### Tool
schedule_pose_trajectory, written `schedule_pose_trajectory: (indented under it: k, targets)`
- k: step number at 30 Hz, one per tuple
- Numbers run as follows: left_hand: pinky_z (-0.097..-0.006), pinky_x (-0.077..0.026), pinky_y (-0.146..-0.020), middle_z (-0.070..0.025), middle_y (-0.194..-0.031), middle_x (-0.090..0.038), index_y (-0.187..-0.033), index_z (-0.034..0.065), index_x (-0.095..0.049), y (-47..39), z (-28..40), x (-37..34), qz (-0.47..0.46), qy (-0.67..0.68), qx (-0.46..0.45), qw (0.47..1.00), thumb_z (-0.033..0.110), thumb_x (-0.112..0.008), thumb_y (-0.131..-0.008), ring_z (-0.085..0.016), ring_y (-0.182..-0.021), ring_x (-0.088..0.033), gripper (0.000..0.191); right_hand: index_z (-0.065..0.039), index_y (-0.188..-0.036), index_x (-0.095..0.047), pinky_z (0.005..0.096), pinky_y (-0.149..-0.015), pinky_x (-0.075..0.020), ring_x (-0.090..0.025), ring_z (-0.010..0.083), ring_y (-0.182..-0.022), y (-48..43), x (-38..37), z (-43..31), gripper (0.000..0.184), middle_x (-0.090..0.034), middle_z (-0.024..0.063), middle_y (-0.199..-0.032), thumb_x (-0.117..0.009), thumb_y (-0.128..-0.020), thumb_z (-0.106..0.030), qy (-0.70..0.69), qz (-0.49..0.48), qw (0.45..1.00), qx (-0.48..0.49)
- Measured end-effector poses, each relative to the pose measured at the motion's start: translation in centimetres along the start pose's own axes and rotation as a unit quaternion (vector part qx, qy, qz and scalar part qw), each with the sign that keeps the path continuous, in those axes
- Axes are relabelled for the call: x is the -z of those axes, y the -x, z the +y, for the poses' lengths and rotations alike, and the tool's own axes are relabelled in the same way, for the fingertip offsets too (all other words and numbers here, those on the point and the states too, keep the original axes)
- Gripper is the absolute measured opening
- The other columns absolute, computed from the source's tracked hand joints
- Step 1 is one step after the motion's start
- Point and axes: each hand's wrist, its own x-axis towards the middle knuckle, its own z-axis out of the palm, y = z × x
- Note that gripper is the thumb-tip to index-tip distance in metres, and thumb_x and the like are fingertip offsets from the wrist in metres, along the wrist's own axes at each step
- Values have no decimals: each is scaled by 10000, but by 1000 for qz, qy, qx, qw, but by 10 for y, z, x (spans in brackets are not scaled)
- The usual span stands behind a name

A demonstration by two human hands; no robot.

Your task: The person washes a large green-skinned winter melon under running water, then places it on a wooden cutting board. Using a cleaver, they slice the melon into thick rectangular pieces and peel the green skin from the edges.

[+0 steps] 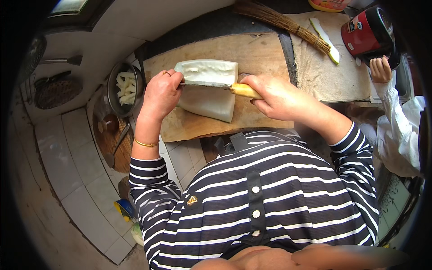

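Observation:
A large piece of pale winter melon [211, 72] lies on a wooden cutting board [263, 50], its soft white inner side showing at the back. Across the melon runs the blade of a kitchen knife [206, 85]. My right hand [276, 96] grips the knife's yellowish handle [246, 91]. At the blade's other end, the fingers of my left hand [163, 91] are curled around the tip, close to the melon's left edge. How deep the blade sits in the melon cannot be told.
A metal bowl [109, 87] of pale cut pieces stands left of the board. To the right are a straw whisk brush [287, 25], a strip of green-edged peel [325, 40] on a cloth [341, 81], and a red and black appliance [362, 33]. Another person's hand [381, 69] touches the appliance.

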Motion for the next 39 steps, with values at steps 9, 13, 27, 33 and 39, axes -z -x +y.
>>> schedule_pose_trajectory:
  k: [9,13,27,33,39]
  targets:
    - [-396,-510,-721,-102,-823,-630,-840,56,-607,-10,-5,2,-12,-4,-4,1000,65,-705,-779,-312,-807,-608,116,-8,-1188,-542,458,-785,-509,-644,389,-910,-11,14,0,362,-663,211,-963,-640,-877,-166,-16,-57,996,-64]
    - [-405,-522,-696,-97,-781,-614,-769,42,-579,-14,-7,7,-4,13,-8,1000,37,-656,-770,-313,-764,-604,78,-9,-1182,-545,460,-785,-504,-639,396,-913,-16,20,-8,354,-660,213,-947,-639,-887,-181,-15,-73,994,-82]
    - [-403,-511,-701,-106,-803,-612,-816,56,-604,-10,-6,3,-14,-13,-38,999,14,-687,-734,-313,-793,-606,123,-17,-1207,-517,455,-798,-503,-637,402,-927,1,-1,-15,360,-649,230,-958,-626,-902,-176,-38,-43,993,-103]
    - [-413,-508,-718,-123,-819,-606,-848,37,-605,-16,-7,14,-28,44,-28,998,16,-681,-741,-333,-814,-607,133,-14,-1201,-517,461,-787,-497,-630,411,-924,-5,5,-19,349,-646,236,-952,-616,-913,-184,-30,-59,993,-100]
    - [-437,-514,-718,-152,-843,-620,-809,5,-611,-24,-16,22,-83,54,-47,994,23,-649,-766,-366,-809,-612,60,-3,-1181,-517,467,-777,-489,-619,429,-915,-8,4,-16,341,-639,250,-946,-618,-914,-188,-31,-50,995,-86]
